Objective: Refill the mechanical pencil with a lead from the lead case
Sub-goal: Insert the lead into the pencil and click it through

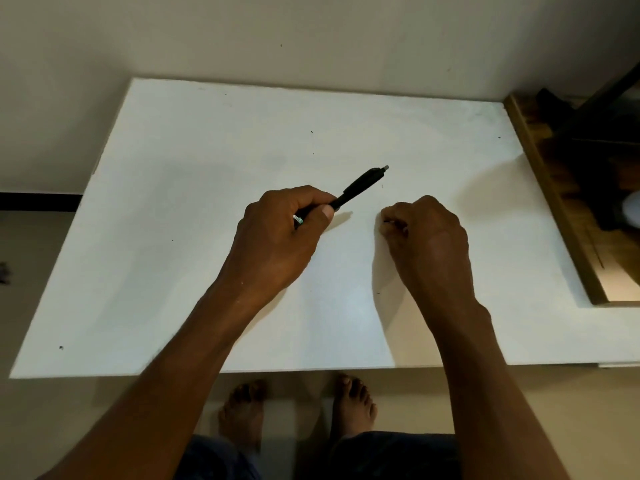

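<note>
My left hand (280, 233) grips a black mechanical pencil (360, 185) near its lower end; the pencil slants up to the right, its small grey end sticking out above the table. My right hand (426, 233) rests on the white table (173, 202) a short way right of the pencil, fingers curled into a pinch. Something thin and dark shows at its fingertips (388, 221), too small to identify. The lead case is not visible anywhere in view.
A wooden-framed piece with dark objects (581, 174) lies along the table's right edge. A pale wall stands behind the table. My bare feet (298, 407) are on the floor below the table's near edge.
</note>
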